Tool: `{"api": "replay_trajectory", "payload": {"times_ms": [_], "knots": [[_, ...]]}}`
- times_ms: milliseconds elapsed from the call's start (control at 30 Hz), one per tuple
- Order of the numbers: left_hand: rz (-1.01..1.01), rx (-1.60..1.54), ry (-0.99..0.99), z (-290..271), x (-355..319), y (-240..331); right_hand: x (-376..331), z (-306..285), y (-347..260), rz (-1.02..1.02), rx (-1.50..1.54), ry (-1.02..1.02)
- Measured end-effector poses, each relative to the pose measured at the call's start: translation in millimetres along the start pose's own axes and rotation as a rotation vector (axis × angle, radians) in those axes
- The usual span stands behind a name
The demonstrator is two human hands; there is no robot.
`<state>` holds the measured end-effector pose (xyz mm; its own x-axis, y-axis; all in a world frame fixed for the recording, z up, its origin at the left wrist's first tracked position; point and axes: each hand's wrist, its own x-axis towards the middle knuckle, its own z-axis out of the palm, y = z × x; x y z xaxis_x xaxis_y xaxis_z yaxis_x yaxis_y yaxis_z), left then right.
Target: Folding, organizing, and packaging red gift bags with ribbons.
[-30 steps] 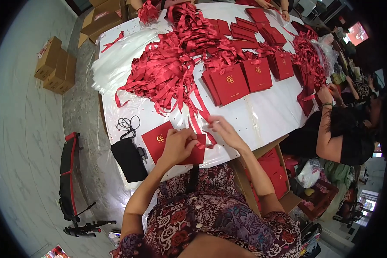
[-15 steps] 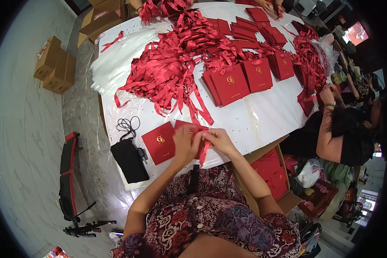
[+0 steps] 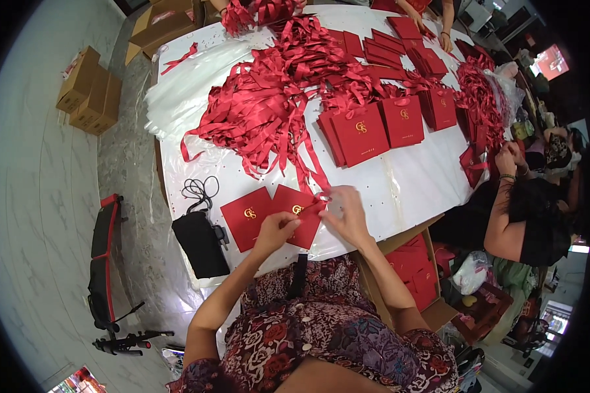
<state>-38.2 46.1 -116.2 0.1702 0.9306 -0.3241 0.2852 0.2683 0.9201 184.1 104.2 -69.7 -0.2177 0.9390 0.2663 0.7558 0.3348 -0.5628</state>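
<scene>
Two flat red paper bags with gold print lie side by side at the table's near edge. On the right-hand bag [image 3: 307, 229], my left hand [image 3: 276, 233] pinches a red ribbon [image 3: 311, 209] that runs toward the bag's upper right corner. My right hand [image 3: 349, 215] is just right of that corner, thumb and fingers apart around the ribbon's far end; its fingertips are slightly blurred. The left-hand bag [image 3: 247, 223] lies untouched beside my left hand. Beyond them spreads a large heap of red ribbons [image 3: 255, 121], with strands trailing down near the bags.
Stacked red bags [image 3: 360, 137] stand farther right on the white table [image 3: 373, 193]. A black pouch [image 3: 200, 245] with a cable lies at the left edge. An open carton [image 3: 416, 265] of red bags is at my right. Co-workers' hands [image 3: 507, 160] work at the right and far sides.
My hands have moved apart: the left shifted lower left with the ribbon stretched across the bag, the right moved up and right. The bag's front is now more exposed.
</scene>
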Motion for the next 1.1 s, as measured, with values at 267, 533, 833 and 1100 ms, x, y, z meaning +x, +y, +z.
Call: {"api": "replay_trajectory", "payload": {"times_ms": [267, 533, 833, 1100], "knots": [[-0.09, -0.278, -0.007, -13, 21, 26, -6, 24, -23, -0.054, 0.56, -0.422], [0.422, 0.684, 0.356, -38, 50, 17, -10, 41, -8, 0.154, 0.563, -0.3], [0.349, 0.753, 0.087, -34, 53, 8, -13, 54, -8, 0.228, 0.453, -0.251], [0.409, 0.71, 0.049, -31, 45, 23, -12, 58, -18, 0.114, 0.355, -0.185]]}}
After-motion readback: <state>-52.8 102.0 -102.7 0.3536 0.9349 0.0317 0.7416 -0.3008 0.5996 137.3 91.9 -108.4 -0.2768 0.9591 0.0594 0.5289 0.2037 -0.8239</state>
